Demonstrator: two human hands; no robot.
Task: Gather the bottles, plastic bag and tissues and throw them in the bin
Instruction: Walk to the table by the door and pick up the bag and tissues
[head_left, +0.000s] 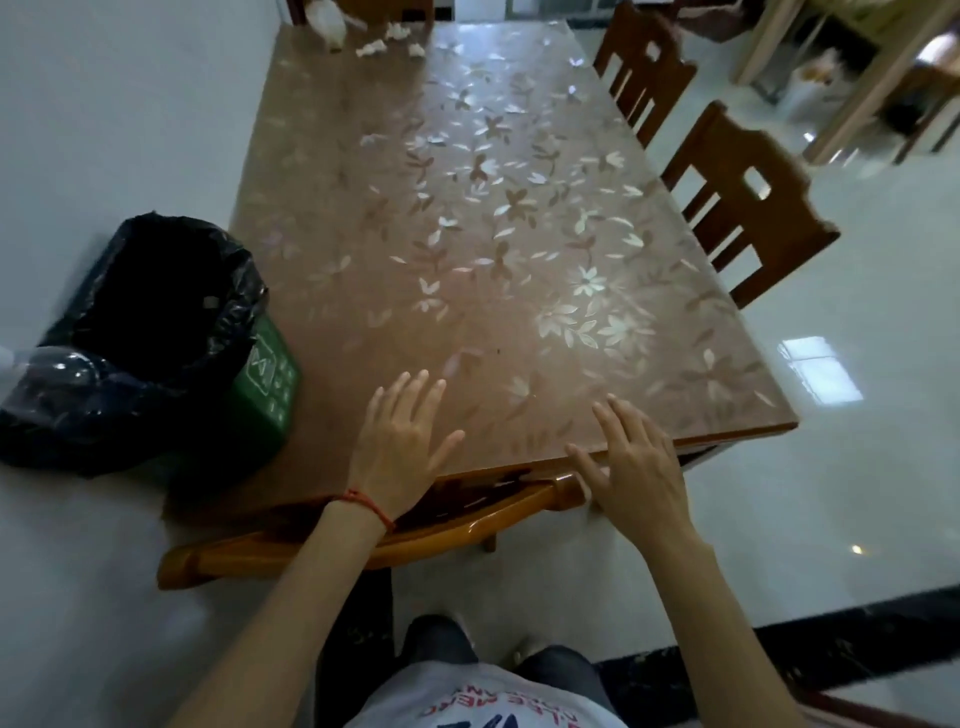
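A green bin (265, 384) lined with a black bag (156, 312) stands on the floor at the table's left front corner. A clear plastic bottle (49, 371) lies on the bag's left rim. At the table's far left end lie several crumpled white tissues (371, 49) and a whitish bottle or bag (327, 21), too blurred to tell apart. My left hand (400, 441) hovers open over the near table edge, fingers spread. My right hand (634, 462) is open too, fingers straight, over the same edge. Both hold nothing.
The long table (467, 208) has a brown flowered cover under glass. A wooden chair (363, 540) is pushed in at the near end below my hands. Two more chairs (737, 202) stand along the right side. Glossy white floor surrounds the table.
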